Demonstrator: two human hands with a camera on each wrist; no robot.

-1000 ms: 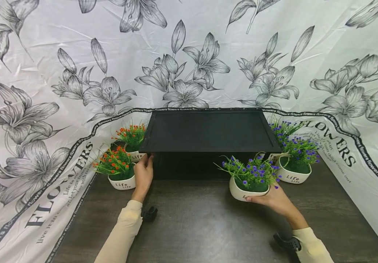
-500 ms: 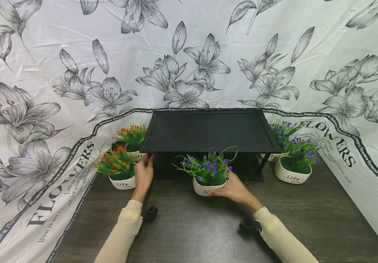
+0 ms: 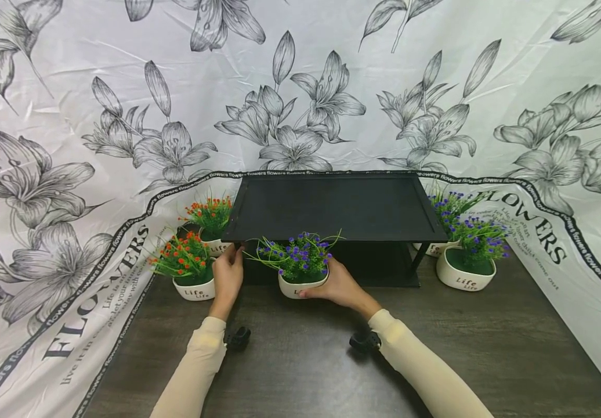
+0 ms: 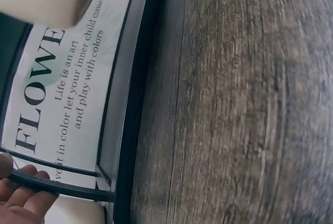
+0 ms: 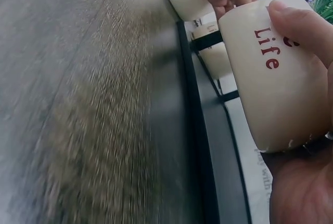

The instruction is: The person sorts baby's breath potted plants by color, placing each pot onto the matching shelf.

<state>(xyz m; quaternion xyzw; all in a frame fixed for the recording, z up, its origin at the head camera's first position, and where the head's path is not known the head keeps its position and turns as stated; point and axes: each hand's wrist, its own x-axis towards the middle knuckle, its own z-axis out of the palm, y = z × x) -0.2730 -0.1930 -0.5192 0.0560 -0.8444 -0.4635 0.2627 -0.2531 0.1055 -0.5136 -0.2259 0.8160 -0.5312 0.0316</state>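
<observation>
My right hand (image 3: 343, 285) grips a white pot of artificial purple flowers (image 3: 303, 264) from its right side, thumb across the front by the lettering. The pot is upright, at the front opening of a black two-tier shelf (image 3: 332, 209), left of its middle. In the right wrist view the same flower pot (image 5: 276, 78) fills the right side, "Life" printed in red. My left hand (image 3: 227, 277) holds the shelf's left front post just below the top board. The left wrist view shows the fingers of that left hand (image 4: 26, 198) curled round the black post (image 4: 67, 188).
Two pots of orange flowers, a front one (image 3: 191, 267) and a rear one (image 3: 209, 217), stand left of the shelf. On its right are two purple-flowered pots, the nearer (image 3: 470, 255) and the farther (image 3: 449, 209). A lily-print cloth (image 3: 300, 87) hangs behind the dark wooden table (image 3: 300, 360).
My right hand has carried the purple flower pot leftward from the shelf's right front to left of its middle. The left hand stays on the post.
</observation>
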